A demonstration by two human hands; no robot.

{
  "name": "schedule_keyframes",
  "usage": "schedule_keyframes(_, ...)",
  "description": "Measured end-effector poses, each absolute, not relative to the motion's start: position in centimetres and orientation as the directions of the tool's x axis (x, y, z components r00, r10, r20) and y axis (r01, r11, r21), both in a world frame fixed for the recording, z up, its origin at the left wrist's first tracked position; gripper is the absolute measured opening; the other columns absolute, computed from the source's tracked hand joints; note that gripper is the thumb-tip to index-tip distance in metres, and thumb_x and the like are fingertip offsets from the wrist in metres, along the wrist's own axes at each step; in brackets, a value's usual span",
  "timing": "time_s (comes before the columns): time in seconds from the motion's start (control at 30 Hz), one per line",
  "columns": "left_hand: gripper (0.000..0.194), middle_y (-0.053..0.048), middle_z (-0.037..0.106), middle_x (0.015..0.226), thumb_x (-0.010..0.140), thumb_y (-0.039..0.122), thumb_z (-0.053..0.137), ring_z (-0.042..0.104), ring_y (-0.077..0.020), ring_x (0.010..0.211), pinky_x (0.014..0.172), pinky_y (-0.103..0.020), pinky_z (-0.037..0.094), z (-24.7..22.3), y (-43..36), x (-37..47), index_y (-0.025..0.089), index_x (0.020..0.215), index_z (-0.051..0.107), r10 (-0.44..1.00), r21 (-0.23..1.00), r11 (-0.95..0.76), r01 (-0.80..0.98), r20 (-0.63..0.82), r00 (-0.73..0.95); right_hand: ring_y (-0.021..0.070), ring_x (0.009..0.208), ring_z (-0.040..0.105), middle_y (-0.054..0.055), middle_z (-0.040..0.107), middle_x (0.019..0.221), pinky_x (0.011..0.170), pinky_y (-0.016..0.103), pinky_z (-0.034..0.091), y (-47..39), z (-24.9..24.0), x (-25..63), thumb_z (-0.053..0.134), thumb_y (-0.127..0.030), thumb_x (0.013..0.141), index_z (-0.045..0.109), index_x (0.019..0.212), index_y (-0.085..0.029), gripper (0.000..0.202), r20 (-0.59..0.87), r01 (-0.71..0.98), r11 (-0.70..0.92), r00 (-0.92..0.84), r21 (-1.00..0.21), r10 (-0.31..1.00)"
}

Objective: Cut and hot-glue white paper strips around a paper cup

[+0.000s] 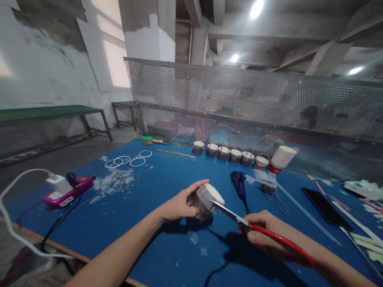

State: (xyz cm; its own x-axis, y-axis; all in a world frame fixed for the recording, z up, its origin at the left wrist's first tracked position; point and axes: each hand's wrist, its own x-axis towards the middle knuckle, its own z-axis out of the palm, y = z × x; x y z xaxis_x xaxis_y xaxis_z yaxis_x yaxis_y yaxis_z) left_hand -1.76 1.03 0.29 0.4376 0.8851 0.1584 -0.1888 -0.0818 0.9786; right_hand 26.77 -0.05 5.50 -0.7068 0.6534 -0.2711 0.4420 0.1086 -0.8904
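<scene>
My left hand [179,204] is wrapped round a small paper cup [206,202] with a pale rim and a grey-brown ribbed wrapping, tilted above the blue table. In my right hand [266,231] is a pair of scissors [281,240] with red handles. Its blades look closed, and their tip touches or nearly touches the cup's side near the rim. A blue glue gun [239,185] lies just beyond my right hand. Small clear scraps [204,251] lie below the cup.
Several wrapped cups [223,153] line the back by the perforated metal screen [239,91]. A stack of paper cups [283,157] and a black phone [326,209] are on the right. White rings [137,162], clear scraps [115,183] and a magenta power strip [67,195] are on the left.
</scene>
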Motion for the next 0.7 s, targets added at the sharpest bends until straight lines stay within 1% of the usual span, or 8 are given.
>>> schedule_keyframes(0.07,0.086,-0.012,0.054,0.127,0.06,0.011,0.066,0.058,-0.024,0.105,0.09,-0.041,0.048,0.0,1.2,-1.9,0.026,0.141,0.042,0.869,0.985,-0.075,-0.156,0.142,0.474,0.0056,0.047,0.03,-0.007,0.035,0.055,0.043,0.019,0.024,0.0,6.0,26.7,0.062,-0.068,0.075,0.059,0.08,-0.015,0.053,-0.28,0.456,0.129,-0.72,-0.88,0.634)
schedule_keyframes(0.13,0.088,-0.012,0.052,0.128,0.061,0.012,0.066,0.057,-0.0238,0.105,0.091,-0.042,0.047,-0.1,1.3,-2.1,0.026,0.143,0.038,0.852,0.99,-0.069,-0.123,0.122,0.509,0.0051,0.047,0.03,-0.008,0.036,0.056,0.042,0.018,0.025,0.0,6.4,26.7,0.062,-0.069,0.074,0.059,0.083,-0.015,0.055,-0.304,0.466,0.118,-0.729,-0.877,0.614)
schedule_keyframes(0.27,0.088,-0.012,0.045,0.138,0.063,0.013,0.064,0.051,-0.0273,0.118,0.099,-0.045,0.042,0.1,1.4,-2.4,0.028,0.144,0.035,0.821,0.99,-0.122,-0.065,0.137,0.555,0.0037,0.041,0.032,-0.007,0.042,0.058,0.036,0.016,0.026,0.0,6.5,26.7,0.058,-0.076,0.072,0.058,0.098,-0.015,0.066,-0.403,0.517,0.033,-0.704,-0.855,0.585)
schedule_keyframes(0.33,0.088,-0.011,0.043,0.14,0.063,0.012,0.063,0.048,-0.0285,0.121,0.101,-0.046,0.039,0.3,1.3,-2.5,0.029,0.145,0.035,0.809,0.987,-0.155,-0.031,0.145,0.569,0.004,0.039,0.035,-0.006,0.046,0.059,0.034,0.016,0.027,0.0,6.2,26.7,0.055,-0.079,0.072,0.058,0.101,-0.015,0.07,-0.421,0.524,0.014,-0.7,-0.852,0.576)
schedule_keyframes(0.5,0.089,-0.012,0.044,0.14,0.064,0.014,0.063,0.05,-0.0294,0.12,0.099,-0.046,0.042,0.7,1.4,-2.6,0.03,0.146,0.033,0.804,0.987,-0.154,0.035,0.105,0.586,0.005,0.041,0.037,-0.005,0.048,0.057,0.035,0.015,0.027,0.1,5.6,26.7,0.053,-0.078,0.073,0.06,0.099,-0.014,0.07,-0.367,0.453,0.01,-0.735,-0.892,0.57)
schedule_keyframes(0.6,0.089,-0.011,0.044,0.14,0.064,0.014,0.063,0.049,-0.0296,0.12,0.099,-0.045,0.042,0.9,1.3,-2.6,0.029,0.146,0.033,0.801,0.983,-0.173,0.058,0.106,0.589,0.0033,0.036,0.033,-0.007,0.046,0.054,0.032,0.015,0.026,0.0,5.6,26.6,0.055,-0.077,0.074,0.06,0.099,-0.013,0.069,-0.39,0.442,-0.048,-0.73,-0.896,0.561)
schedule_keyframes(0.7,0.087,-0.011,0.045,0.139,0.064,0.016,0.064,0.052,-0.0291,0.117,0.097,-0.043,0.044,1.0,1.3,-2.6,0.03,0.145,0.035,0.794,0.974,-0.212,0.085,0.121,0.595,0.0019,0.031,0.029,-0.008,0.044,0.051,0.029,0.015,0.024,-0.1,6.0,26.6,0.057,-0.077,0.072,0.06,0.098,-0.013,0.069,-0.422,0.456,-0.087,-0.714,-0.886,0.558)
